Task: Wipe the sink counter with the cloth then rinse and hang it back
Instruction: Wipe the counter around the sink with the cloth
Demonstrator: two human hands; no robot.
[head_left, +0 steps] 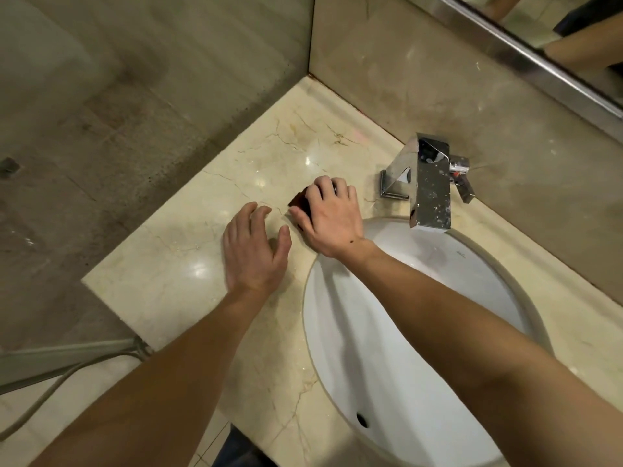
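Note:
A small dark red cloth (300, 203) lies on the beige marble counter (188, 274), left of the chrome faucet (428, 183). My right hand (332, 220) presses flat on the cloth and hides most of it; only its left edge shows. My left hand (254, 251) rests just left of it on the bare counter, fingers apart and holding nothing. The white oval sink basin (421, 348) sits under my right forearm.
A glass shower partition (151, 96) bounds the counter on the left, and a marble backsplash (438, 79) rises behind it. A mirror with a metal frame (539, 62) is at the top right. A grey hose (67, 372) runs along the floor at the lower left.

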